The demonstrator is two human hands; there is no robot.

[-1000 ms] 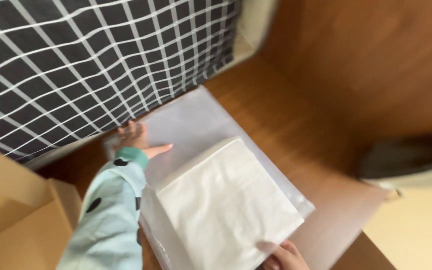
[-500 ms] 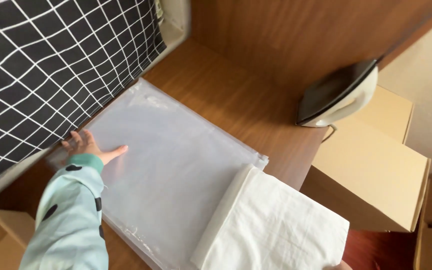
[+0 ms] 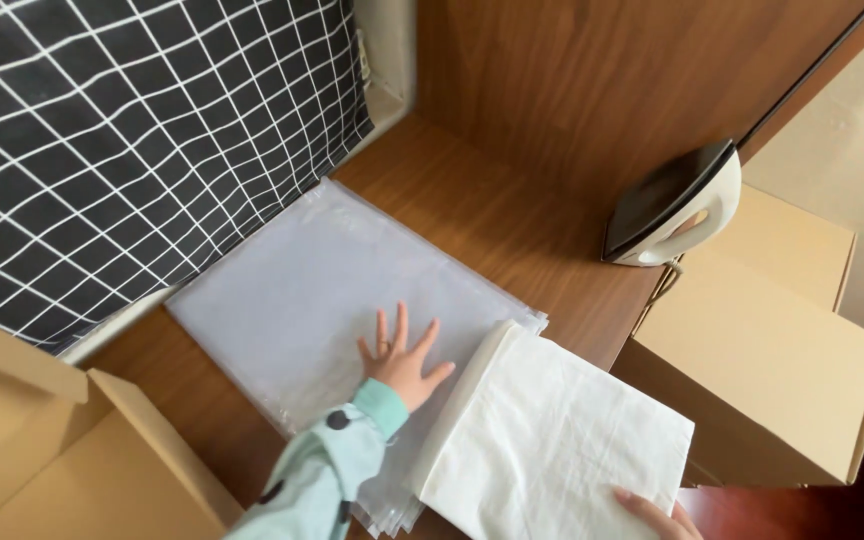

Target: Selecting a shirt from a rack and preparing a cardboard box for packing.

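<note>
Head view. Left hand (image 3: pixel 402 362): flat, fingers spread, palm down on stack of clear plastic bags (image 3: pixel 322 290) lying on wooden table (image 3: pixel 512 215). Right hand (image 3: pixel 657 512): only fingertips visible, touching near corner of folded white cloth (image 3: pixel 562 450); grip unclear. Cloth overlaps the stack's right edge.

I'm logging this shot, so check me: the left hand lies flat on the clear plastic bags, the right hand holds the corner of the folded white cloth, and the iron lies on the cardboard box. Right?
Not quite. In the head view the iron stands on the wooden table, beside the cardboard box, not on it. The rest holds: the left hand lies flat on the clear plastic bags, and the right hand holds the corner of the folded white cloth.
</note>
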